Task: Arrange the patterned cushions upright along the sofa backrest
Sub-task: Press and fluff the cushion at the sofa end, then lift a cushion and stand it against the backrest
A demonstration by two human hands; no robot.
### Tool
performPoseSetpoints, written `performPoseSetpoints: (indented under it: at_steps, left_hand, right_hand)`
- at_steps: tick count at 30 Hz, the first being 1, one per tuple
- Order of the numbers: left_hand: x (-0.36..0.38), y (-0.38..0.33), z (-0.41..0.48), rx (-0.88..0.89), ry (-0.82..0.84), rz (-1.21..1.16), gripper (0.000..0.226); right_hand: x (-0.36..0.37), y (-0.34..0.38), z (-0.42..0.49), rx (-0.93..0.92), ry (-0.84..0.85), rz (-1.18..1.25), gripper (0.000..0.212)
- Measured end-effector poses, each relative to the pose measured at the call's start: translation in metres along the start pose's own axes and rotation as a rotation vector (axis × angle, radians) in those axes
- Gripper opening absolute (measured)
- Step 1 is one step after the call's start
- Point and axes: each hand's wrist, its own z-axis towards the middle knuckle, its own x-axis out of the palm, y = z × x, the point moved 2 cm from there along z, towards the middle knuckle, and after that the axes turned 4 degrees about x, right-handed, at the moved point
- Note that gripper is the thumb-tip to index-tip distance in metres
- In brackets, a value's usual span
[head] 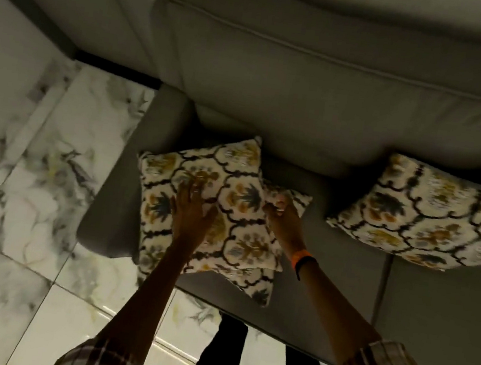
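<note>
Two patterned cushions lie stacked flat on the left end of the grey sofa seat (pixel 341 285). On the top cushion (pixel 232 193) my left hand (pixel 190 209) rests flat with its fingers spread. My right hand (pixel 283 218) pinches the right edge of that cushion. From under it the lower cushion (pixel 259 288) sticks out at the front and at the right. A third patterned cushion (pixel 429 214) lies tilted on the seat to the right, its far edge against the backrest (pixel 320 86).
The sofa's left armrest (pixel 116 197) borders the stacked cushions. White marble floor tiles (pixel 32 217) lie to the left and in front of the sofa. My legs (pixel 226 359) stand close to the seat's front edge. A wall and dark skirting run at the upper left.
</note>
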Motion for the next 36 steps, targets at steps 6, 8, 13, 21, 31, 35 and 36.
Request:
performPoseSetpoints:
  at_steps: [6,8,13,21,31,35,36]
  left_hand:
    - [-0.02,0.106,0.02,-0.581,0.08,-0.458,0.124]
    - [-0.014,0.117,0.028,-0.675,0.096,-0.651,0.131]
    - [-0.008,0.143,0.041,-0.77,0.092,-0.916,0.123]
    - [-0.037,0.035,0.015,-0.432,-0.039,-1.007,0.1]
    - [0.056,-0.219,-0.043,-0.099,0.01,-1.059,0.119]
    - [0.136,-0.364,-0.087,-0.007,0.062,-1.033,0.117]
    - [0.157,-0.393,-0.099,0.026,0.076,-1.028,0.117]
  right_hand:
    - [0.062,0.02,0.057,0.096,0.115,0.115,0.055]
    - [0.069,0.013,0.069,0.11,0.142,0.097,0.06]
    - [0.063,0.02,0.07,0.125,0.22,0.101,0.077]
    - [-0.032,0.018,0.037,0.036,0.162,0.175,0.065]
    - [-0.297,-0.065,-0.052,-0.252,-0.242,0.305,0.061]
    - [-0.443,-0.131,-0.089,-0.234,-0.326,0.385,0.065]
    - [-0.475,-0.148,-0.094,-0.225,-0.341,0.383,0.062]
